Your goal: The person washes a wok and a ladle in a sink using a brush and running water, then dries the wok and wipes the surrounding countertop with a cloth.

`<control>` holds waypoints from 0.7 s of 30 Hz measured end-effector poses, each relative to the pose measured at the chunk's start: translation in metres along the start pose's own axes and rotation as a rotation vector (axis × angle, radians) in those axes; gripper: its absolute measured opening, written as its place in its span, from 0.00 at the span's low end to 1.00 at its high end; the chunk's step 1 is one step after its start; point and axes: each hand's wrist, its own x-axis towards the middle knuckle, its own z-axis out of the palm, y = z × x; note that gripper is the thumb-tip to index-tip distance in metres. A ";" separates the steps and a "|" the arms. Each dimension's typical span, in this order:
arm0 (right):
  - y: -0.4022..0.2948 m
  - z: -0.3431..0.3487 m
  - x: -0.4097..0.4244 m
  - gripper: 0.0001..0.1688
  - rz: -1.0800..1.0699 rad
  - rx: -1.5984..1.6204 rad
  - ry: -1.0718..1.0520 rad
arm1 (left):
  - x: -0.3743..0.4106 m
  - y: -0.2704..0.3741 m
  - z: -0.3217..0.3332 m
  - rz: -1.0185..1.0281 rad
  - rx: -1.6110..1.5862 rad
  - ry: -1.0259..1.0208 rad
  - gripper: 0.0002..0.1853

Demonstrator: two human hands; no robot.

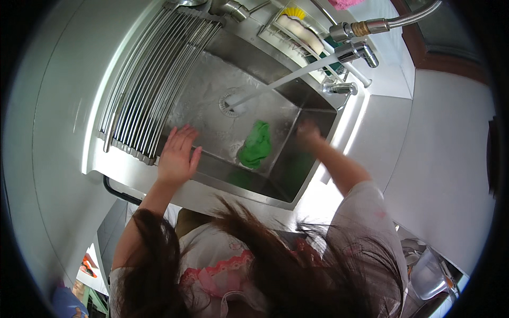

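Before me is a stainless steel sink. A crumpled green cloth lies on its floor, near the front right. Water streams from the faucet towards the drain strainer. My left hand is over the front left rim, beside the roll-up drying rack, with its fingers spread and nothing in it. My right hand is blurred over the sink's right wall, to the right of the cloth; its fingers are too unclear to tell what they do.
The metal-rod drying rack covers the sink's left part. A wire caddy with a yellow brush and sponges stands behind the sink. A flexible metal hose arches at upper right. A black handle juts at the front left.
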 end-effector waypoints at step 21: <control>-0.083 0.059 -0.153 0.14 -0.479 0.155 0.422 | 0.002 0.005 0.006 0.025 -0.028 0.091 0.14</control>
